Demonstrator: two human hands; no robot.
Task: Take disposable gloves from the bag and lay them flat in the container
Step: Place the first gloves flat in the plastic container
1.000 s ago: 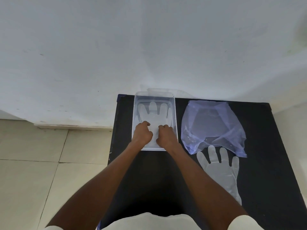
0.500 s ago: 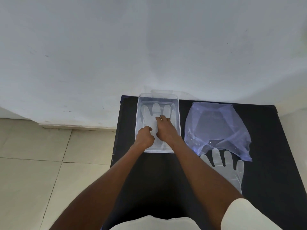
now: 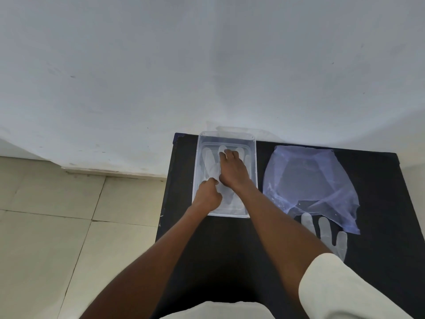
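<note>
Here, a translucent white disposable glove (image 3: pixel 212 168) is lying flat inside the clear rectangular plastic container (image 3: pixel 198 171). The right hand (image 3: pixel 232 170) is pressing down on it with fingers spread flat, while the left hand (image 3: pixel 207 196), curled, is pinching its near part. Right of the container, a crumpled bluish plastic bag (image 3: pixel 308 180) is lying on the black tabletop (image 3: pixel 220 245), partly covering another translucent glove (image 3: pixel 326 231).

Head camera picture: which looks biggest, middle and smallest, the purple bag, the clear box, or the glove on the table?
1. purple bag
2. clear box, close behind
3. glove on the table, partly hidden
</note>
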